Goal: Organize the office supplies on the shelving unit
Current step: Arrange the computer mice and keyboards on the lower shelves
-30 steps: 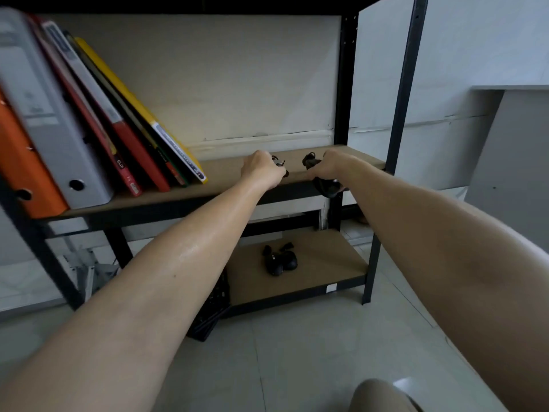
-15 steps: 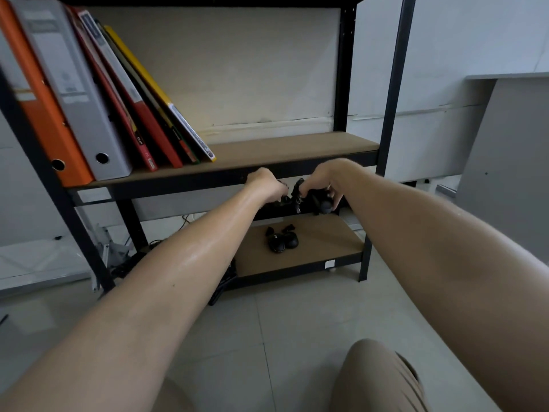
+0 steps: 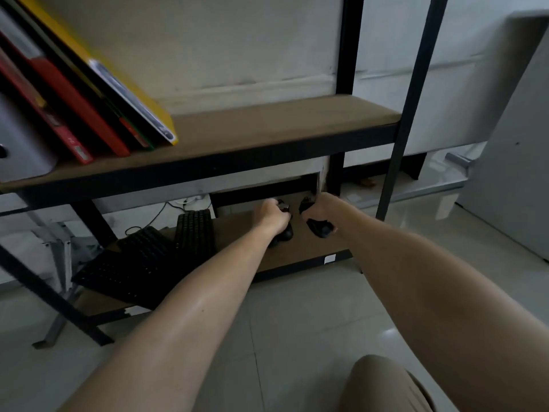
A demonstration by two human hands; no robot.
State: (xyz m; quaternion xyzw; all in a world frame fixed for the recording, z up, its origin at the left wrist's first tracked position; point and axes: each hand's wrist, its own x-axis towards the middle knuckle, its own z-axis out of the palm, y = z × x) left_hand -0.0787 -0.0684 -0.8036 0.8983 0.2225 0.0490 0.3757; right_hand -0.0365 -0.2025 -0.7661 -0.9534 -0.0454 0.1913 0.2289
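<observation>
Though dim, hands [image 3: 297,217] gripping clips [image 3: 319,228].

Grey cabinet [image 3: 514,162] stands on tiled floor [image 3: 297,322].

Bare forearms [image 3: 190,316], no sleeves; khaki trousers on the knee [image 3: 383,385]

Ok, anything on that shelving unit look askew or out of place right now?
Yes. The two black keyboards on the bottom shelf lie crooked, one overlapping the other and overhanging the front edge. On the shelf above, the binders lean steeply left instead of standing upright. Nothing looks spilled or broken.
</observation>
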